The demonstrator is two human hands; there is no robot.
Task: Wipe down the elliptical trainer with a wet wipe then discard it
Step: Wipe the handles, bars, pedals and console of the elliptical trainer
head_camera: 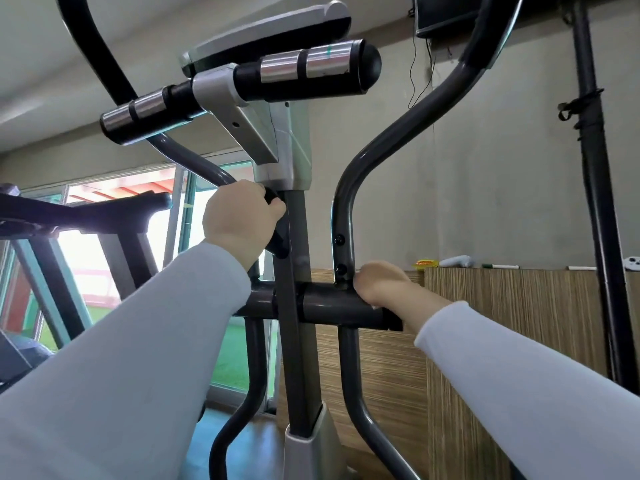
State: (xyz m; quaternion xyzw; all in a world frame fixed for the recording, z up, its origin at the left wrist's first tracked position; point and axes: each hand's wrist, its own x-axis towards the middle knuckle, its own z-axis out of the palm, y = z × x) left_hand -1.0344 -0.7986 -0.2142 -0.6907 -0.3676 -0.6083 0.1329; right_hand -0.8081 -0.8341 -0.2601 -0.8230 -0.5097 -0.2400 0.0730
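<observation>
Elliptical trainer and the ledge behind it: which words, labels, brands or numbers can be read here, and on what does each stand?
No text in this view can be read.
Yellow packet on the wooden ledge: it has red print, too small and blurred to read.
Elliptical trainer: no label, brand or number shows; its console is seen from below, so its face is hidden.

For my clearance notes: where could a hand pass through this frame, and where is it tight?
Free: the gap between central post and right swing arm, above the crossbar. Crowded: left of the post, where the left hand grips.
</observation>
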